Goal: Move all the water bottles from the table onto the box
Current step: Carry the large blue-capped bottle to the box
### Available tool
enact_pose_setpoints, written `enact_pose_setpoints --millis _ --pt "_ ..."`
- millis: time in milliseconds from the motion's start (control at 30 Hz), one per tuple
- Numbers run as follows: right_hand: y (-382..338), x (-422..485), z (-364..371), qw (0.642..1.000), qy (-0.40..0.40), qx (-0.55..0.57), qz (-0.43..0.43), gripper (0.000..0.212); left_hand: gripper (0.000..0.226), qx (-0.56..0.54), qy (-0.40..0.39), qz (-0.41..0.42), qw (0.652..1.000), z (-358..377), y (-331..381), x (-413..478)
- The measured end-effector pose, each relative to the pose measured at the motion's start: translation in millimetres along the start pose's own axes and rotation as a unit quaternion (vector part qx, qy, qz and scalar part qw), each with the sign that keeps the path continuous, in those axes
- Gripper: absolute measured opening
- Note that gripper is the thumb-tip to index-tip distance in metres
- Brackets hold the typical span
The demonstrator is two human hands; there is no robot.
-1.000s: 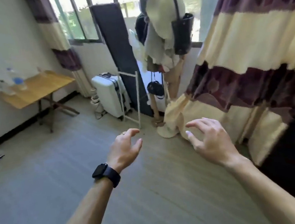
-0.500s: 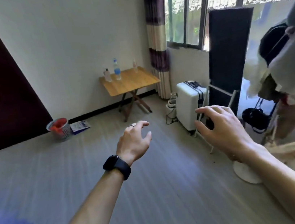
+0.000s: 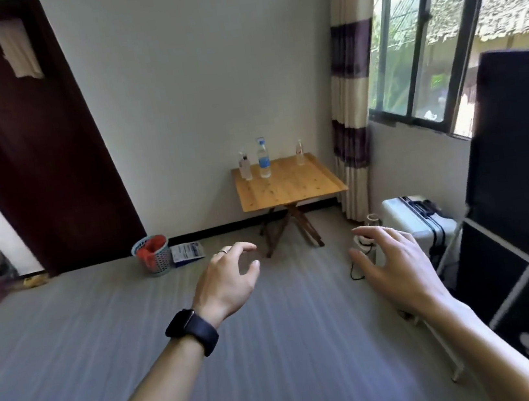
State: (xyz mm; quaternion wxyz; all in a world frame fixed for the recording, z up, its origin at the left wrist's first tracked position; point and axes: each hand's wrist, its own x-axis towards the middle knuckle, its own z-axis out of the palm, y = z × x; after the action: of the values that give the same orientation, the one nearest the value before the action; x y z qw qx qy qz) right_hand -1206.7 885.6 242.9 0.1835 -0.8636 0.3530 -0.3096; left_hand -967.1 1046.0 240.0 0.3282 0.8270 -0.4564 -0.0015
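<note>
While both bare hands, left hand [image 3: 230,281] and right hand [image 3: 392,264], hang empty with fingers curled loosely apart over the grey floor, three clear plastic water bottles [image 3: 263,158] stand upright on the small wooden folding table [image 3: 288,186] against the far wall

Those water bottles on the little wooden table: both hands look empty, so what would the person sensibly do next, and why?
Probably walk closer to the wooden table. The water bottles stand upright along its far edge, across a stretch of floor from both hands. The left hand and right hand are open and hold nothing, so no grip on a bottle seems possible from here. The box is not in view.
</note>
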Motion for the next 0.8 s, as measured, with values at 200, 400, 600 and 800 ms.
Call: enact_pose_setpoints --millis 200,400,600,800 --pt "25.8 100.2 49.9 0.998 -0.029 0.053 -0.012 0.041 0.029 -0.031 0.022 -0.028 0.999 26.5 -25.7 100.2" --pt "54.3 211.0 116.9 0.994 -0.048 0.097 0.011 0.036 0.027 -0.086 0.025 -0.043 0.995 64.7 -65.2 225.3" --pt "74.9 340.1 163.0 0.995 -0.024 0.095 0.025 0.033 0.026 -0.090 0.016 -0.033 0.995 89.1 -93.1 371.0" --pt "128.4 453.7 208.2 0.995 -0.016 0.089 0.041 0.032 0.025 -0.096 -0.020 -0.022 0.995 142.4 -106.5 502.2"
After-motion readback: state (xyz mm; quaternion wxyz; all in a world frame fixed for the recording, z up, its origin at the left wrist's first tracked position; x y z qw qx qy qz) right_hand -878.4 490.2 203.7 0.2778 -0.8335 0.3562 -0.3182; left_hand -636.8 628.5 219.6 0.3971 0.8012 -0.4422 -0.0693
